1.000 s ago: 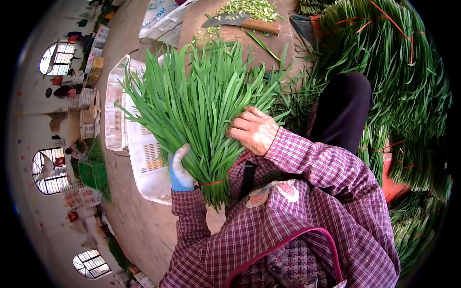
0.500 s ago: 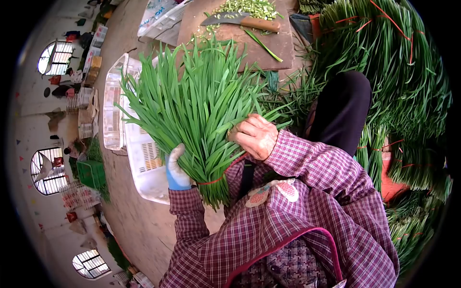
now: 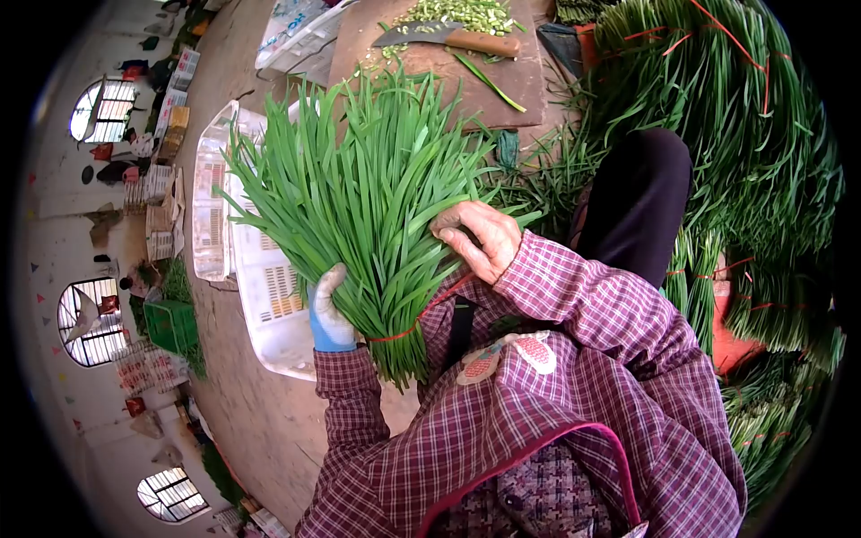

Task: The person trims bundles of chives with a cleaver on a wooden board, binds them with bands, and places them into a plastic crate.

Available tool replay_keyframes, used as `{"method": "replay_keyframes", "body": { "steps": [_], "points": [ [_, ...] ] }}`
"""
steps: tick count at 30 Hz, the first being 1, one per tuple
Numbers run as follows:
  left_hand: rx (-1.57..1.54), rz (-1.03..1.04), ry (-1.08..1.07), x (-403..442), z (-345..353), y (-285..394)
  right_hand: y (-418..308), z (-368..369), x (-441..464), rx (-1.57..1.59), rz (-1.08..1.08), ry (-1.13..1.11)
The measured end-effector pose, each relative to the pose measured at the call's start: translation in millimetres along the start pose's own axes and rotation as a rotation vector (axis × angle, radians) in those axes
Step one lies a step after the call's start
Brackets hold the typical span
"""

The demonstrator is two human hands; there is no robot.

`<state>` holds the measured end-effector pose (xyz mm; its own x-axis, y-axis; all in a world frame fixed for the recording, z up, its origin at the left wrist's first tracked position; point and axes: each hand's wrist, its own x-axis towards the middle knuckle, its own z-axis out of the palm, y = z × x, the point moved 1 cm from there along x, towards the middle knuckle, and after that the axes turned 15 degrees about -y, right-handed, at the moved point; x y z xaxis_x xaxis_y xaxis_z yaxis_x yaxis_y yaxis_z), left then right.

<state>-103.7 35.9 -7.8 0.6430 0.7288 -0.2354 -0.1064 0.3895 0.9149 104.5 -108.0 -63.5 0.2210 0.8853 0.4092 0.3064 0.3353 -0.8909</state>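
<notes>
A large bunch of long green leaves (image 3: 368, 188) fans out toward the upper left, bound low by a red band (image 3: 395, 334). My left hand (image 3: 331, 312), in a white and blue glove, grips the bunch from its left side just above the band. Bare and with bent fingers, my right hand (image 3: 480, 237) is at the right edge of the leaves; its fingertips are pressed together among them, and what they pinch is too small to make out. A red strand runs from the band up toward my right hand.
A knife (image 3: 480, 42) and chopped green pieces lie on a wooden board (image 3: 439, 85) beyond the bunch. White crates (image 3: 269, 332) stand at the left. Tied green bundles (image 3: 717, 152) are heaped at the right, beside my dark-clothed knee (image 3: 641, 197).
The bunch has tilted and shifted slightly left, showing more of the board. My right hand has turned a little, its fingers still at the leaves' right edge.
</notes>
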Motion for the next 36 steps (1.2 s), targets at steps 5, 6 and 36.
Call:
{"method": "replay_keyframes", "body": {
  "steps": [5,6,36],
  "points": [
    [-0.004,-0.020,0.007,1,-6,-3,-5,-4,12,0.095,0.421,-0.026],
    [0.002,-0.008,-0.002,1,-3,-2,-1,-4,14,0.065,0.381,0.008],
    [0.146,0.032,-0.045,0,-5,-2,25,-57,24,0.728,0.420,0.485]
  ]
}}
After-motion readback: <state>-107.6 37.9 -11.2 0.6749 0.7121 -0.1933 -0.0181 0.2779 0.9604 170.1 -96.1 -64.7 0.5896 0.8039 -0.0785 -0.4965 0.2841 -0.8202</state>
